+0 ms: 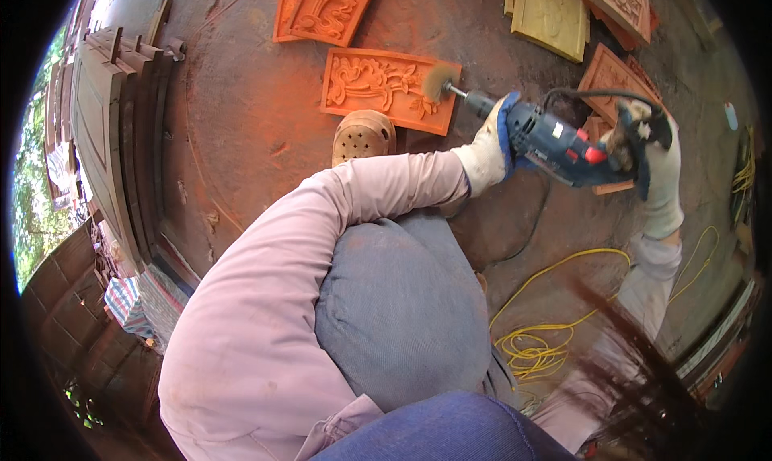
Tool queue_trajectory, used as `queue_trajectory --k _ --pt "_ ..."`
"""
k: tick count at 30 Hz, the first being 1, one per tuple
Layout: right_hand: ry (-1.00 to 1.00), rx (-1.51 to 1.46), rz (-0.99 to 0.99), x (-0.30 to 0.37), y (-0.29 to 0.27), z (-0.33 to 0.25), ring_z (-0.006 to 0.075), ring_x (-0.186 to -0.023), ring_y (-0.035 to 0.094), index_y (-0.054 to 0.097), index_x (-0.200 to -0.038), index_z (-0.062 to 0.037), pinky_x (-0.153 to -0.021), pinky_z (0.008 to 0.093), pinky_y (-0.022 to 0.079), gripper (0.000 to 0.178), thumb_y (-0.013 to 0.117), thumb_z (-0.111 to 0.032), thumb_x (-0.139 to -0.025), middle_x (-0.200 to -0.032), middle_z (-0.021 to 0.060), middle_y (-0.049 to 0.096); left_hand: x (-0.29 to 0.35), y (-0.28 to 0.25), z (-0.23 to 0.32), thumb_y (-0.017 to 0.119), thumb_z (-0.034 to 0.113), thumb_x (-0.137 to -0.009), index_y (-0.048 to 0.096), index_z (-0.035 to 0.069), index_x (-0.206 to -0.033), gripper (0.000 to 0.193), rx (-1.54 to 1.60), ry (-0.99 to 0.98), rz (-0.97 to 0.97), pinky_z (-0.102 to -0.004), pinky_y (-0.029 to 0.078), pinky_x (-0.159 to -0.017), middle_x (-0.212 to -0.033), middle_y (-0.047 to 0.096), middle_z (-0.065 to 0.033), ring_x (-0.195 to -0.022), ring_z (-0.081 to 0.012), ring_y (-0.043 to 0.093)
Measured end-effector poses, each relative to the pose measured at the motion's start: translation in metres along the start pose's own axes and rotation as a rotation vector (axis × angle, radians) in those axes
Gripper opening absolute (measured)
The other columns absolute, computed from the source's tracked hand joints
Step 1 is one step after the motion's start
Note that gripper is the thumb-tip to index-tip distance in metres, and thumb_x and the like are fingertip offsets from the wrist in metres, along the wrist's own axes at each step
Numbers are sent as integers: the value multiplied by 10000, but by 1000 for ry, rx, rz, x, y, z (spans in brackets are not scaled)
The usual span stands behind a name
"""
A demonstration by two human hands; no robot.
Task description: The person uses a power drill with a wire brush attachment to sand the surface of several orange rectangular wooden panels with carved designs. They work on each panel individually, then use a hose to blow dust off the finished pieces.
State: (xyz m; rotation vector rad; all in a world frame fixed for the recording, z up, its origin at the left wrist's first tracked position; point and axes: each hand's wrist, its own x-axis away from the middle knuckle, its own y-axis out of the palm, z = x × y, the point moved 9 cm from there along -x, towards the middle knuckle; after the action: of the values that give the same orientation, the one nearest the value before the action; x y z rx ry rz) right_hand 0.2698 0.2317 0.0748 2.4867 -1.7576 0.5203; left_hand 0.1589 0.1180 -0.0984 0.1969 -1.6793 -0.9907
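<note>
A dark blue power drill (555, 143) with a red switch is held in both my gloved hands. My left hand (487, 149) wraps around its front body near the chuck. At the rear, my right hand (655, 151) is closed around the handle. A round bristle brush (438, 83), blurred at its rim, sits on the drill's shaft and meets the right end of a carved wooden panel (378, 83). This orange-stained panel with floral relief lies flat on the floor, and my brown clog (363, 137) is against its near edge.
More orange carved panels (334, 10) lie beyond it. Pale yellow panels (551, 14) are at the upper right, with further carved panels (607, 79) below. A yellow cable (535, 352) coils on the right floor. Dark wooden doors (112, 131) lean at the left.
</note>
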Motion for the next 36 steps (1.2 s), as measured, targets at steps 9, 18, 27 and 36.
queue_trajectory --k 9,18,27,36 --pt "8 -332 108 55 78 29 89 -586 581 641 -976 15 -541 221 467 177 568 -132 -912 -727 47 625 22 -64 63 571 345 -871 643 117 -775 257 13 91 -64 -427 514 -773 -760 670 -77 -722 -266 636" --pt "94 -532 208 72 99 59 92 -548 547 616 -883 -8 -508 219 442 122 560 -110 -920 -670 34 588 41 -81 71 577 323 -886 636 112 -807 233 -9 98 -129 -403 525 -744 -762 661 -72 -728 -244 640" --pt "-1 -472 222 68 133 59 102 -581 579 610 -934 17 -521 239 449 164 546 -134 -919 -701 57 619 40 -79 99 619 358 -848 637 99 -722 288 -92 -29 -86 -422 538 -636 -680 654 -84 -598 -264 631" --pt "-31 -532 313 125 98 69 83 -503 460 580 -758 9 -491 250 387 293 524 -197 -960 -595 48 551 52 -85 59 671 318 -835 637 104 -853 218 -140 40 116 -348 538 -590 -711 656 -57 -583 -201 631"
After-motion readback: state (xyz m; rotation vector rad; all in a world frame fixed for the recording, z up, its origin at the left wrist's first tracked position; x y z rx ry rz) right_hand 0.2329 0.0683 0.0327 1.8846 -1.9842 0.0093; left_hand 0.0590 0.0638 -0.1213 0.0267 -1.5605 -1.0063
